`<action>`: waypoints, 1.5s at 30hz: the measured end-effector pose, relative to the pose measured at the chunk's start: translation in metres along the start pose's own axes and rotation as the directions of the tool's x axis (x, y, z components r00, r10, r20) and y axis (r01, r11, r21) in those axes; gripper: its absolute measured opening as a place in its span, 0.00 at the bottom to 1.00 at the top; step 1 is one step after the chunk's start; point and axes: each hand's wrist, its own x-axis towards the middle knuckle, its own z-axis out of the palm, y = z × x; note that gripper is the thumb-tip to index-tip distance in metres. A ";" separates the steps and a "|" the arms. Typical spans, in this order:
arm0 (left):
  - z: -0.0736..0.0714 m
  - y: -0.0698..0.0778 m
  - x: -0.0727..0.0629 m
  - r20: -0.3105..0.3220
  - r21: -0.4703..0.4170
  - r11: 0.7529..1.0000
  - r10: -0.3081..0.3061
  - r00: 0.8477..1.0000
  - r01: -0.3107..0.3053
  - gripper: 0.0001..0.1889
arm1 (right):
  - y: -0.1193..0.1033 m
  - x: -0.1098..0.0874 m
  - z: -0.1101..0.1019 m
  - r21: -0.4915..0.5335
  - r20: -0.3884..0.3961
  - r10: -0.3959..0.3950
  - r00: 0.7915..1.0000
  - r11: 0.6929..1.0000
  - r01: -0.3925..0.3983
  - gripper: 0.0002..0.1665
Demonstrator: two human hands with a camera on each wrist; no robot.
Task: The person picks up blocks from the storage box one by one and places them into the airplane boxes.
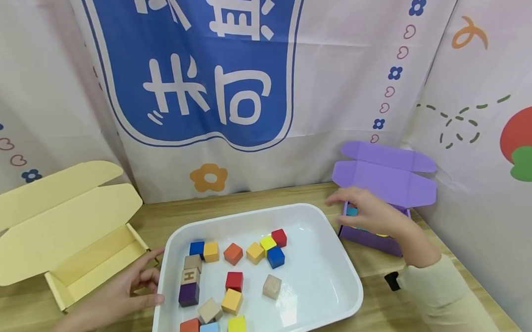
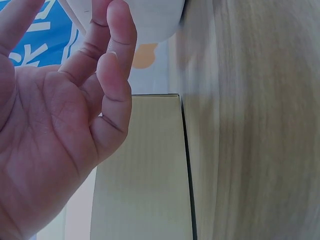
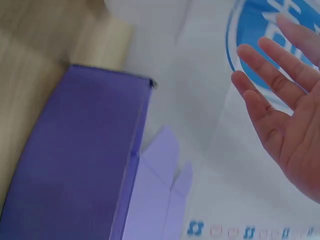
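Note:
At the left rim of a white tray (image 1: 315, 277), my left hand (image 1: 115, 296) rests with thumb and index fingertips right at the edge, the other fingers loosely bent. In the left wrist view its palm (image 2: 55, 130) holds nothing. My right hand (image 1: 372, 216) hovers over a small purple box (image 1: 372, 240), fingers spread. The right wrist view shows this hand (image 3: 302, 135) with a bare palm, beside the purple box (image 3: 75, 155). Blue and yellow pieces show inside that box, partly hidden by the hand. Several coloured wooden blocks lie in the tray, including a plain wooden block (image 1: 272, 286) and a red block (image 1: 279, 237).
A pale yellow box (image 1: 96, 262) with its lid raised stands left of the tray, close to my left forearm. The purple box's lid (image 1: 382, 180) stands up too. Behind the wooden table (image 1: 249, 201) hangs a printed cloth (image 1: 325, 84). A black strap piece (image 1: 392, 281) lies near the right sleeve.

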 end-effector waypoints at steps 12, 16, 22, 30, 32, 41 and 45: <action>-0.002 -0.003 0.000 0.002 0.008 0.999 0.051 0.999 -0.051 0.43 | -0.015 0.038 0.058 0.082 0.280 0.038 0.959 0.995 -0.064 0.31; -0.002 -0.004 0.000 -0.003 0.008 0.998 0.056 0.998 -0.056 0.44 | -0.016 0.046 0.070 0.109 0.320 0.039 0.947 0.991 -0.077 0.32; -0.001 0.000 0.001 -0.003 0.029 0.997 0.066 0.998 -0.066 0.43 | -0.014 0.055 0.084 0.062 0.333 0.017 0.943 0.997 -0.040 0.32; -0.001 -0.003 0.001 0.005 0.014 0.999 0.038 0.999 -0.038 0.43 | -0.014 0.066 0.099 0.013 0.354 0.013 0.935 1.000 -0.018 0.33; -0.001 -0.005 0.000 0.003 0.019 0.998 0.055 0.998 -0.055 0.43 | -0.014 0.067 0.102 0.020 0.367 0.022 0.930 0.999 -0.032 0.33; -0.001 -0.009 -0.001 -0.006 0.020 0.998 0.067 0.998 -0.067 0.44 | -0.012 0.070 0.111 0.032 0.394 0.030 0.919 0.998 -0.046 0.30; -0.002 -0.008 -0.001 -0.006 0.022 0.998 0.055 0.998 -0.055 0.44 | -0.013 0.071 0.113 0.037 0.397 0.042 0.917 0.997 -0.062 0.25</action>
